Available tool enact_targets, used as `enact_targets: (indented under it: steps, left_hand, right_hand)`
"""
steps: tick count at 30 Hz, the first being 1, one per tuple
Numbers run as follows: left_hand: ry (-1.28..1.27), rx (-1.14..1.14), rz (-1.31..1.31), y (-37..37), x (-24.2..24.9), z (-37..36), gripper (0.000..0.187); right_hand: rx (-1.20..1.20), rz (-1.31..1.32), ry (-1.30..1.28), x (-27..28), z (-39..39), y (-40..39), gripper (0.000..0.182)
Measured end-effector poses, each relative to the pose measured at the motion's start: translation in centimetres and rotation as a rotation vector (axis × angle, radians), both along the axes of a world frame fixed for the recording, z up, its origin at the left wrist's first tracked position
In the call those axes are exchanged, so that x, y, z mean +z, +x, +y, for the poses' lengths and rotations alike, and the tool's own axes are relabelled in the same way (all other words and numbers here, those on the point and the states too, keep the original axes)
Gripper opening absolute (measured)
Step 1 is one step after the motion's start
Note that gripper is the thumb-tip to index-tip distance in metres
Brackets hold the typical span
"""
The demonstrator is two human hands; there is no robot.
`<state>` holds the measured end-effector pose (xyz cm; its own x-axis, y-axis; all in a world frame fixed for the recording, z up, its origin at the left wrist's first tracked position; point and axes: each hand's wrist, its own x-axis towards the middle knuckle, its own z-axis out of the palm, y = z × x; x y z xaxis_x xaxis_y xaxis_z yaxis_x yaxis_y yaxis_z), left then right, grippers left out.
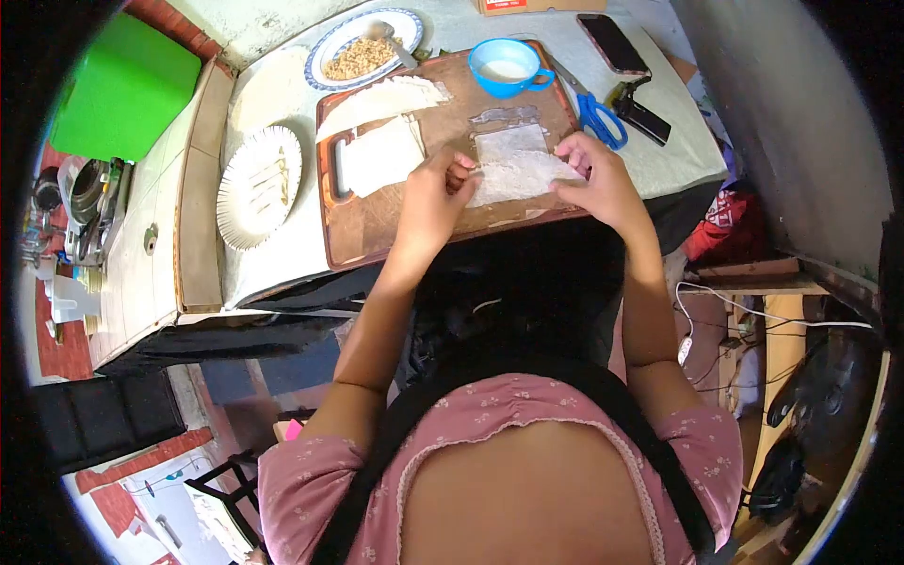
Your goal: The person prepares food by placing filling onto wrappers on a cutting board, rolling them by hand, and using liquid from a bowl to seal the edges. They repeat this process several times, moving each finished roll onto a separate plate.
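A thin white wrapper sheet point(516, 169) lies on the brown wooden cutting board point(377, 247), its near part wider than its far part. My left hand point(439, 193) pinches the sheet's left edge, fingers curled. At the right edge, my right hand point(601, 179) has its thumb and fingers closed on the sheet. Left of my hands, a stack of cut wrapper pieces point(381, 155) rests on the board, with more trimmed wrapper point(386, 104) behind it. A blue cup point(508, 87) holding whitish liquid stands at the board's far side.
A plate point(315, 71) of crumbly filling with a spoon point(388, 40) sits at the back left. White rolls lie on a fluted paper plate point(226, 202). Blue-handled scissors point(603, 122), a phone point(612, 42) and a black object point(645, 118) are on the right.
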<state>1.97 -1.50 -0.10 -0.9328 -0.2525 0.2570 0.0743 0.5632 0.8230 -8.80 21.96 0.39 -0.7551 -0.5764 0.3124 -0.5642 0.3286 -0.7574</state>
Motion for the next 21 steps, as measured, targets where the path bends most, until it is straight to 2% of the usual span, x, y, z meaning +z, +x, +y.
enact_targets:
  steps: [1, 3, 6, 10, 13, 16, 19, 21]
  left_hand:
    - [-0.004, 0.007, -0.023, 0.1, 0.1, 0.1, 0.019]
    - [-0.167, 0.039, 0.016, 0.3, 0.7, 0.4, 0.021]
    - [-0.287, 0.033, 0.079, 0.6, 0.5, 0.9, 0.023]
    - [-0.371, -0.161, 0.249, 0.7, -0.4, 2.1, 0.026]
    - [-0.365, -0.161, 0.236, 1.6, -0.4, 4.8, 0.029]
    - [-0.394, -0.145, 0.217, 2.8, -0.4, 5.9, 0.026]
    - [-0.348, -0.133, 0.219, 3.3, -0.2, 5.6, 0.025]
    - [-0.307, -0.062, 0.178, 3.7, 0.4, 3.8, 0.022]
  right_hand:
    - [-0.021, -0.041, -0.01, 0.1, 0.0, -0.1, 0.039]
    - [-0.066, -0.125, -0.03, 0.1, 0.2, -0.4, 0.035]
    - [-0.074, -0.553, -0.424, -0.9, 0.6, -2.1, 0.024]
    - [0.008, -0.834, -0.782, -1.0, 1.4, -2.7, 0.023]
    - [0.053, -0.818, -0.802, -1.3, 1.7, -3.0, 0.022]
    - [-0.073, -0.511, -0.534, -0.6, 1.5, -1.8, 0.021]
    - [-0.029, -0.389, -0.39, 0.7, 1.3, -0.8, 0.02]
    - [-0.029, -0.315, -0.41, 1.3, 0.3, -0.2, 0.019]
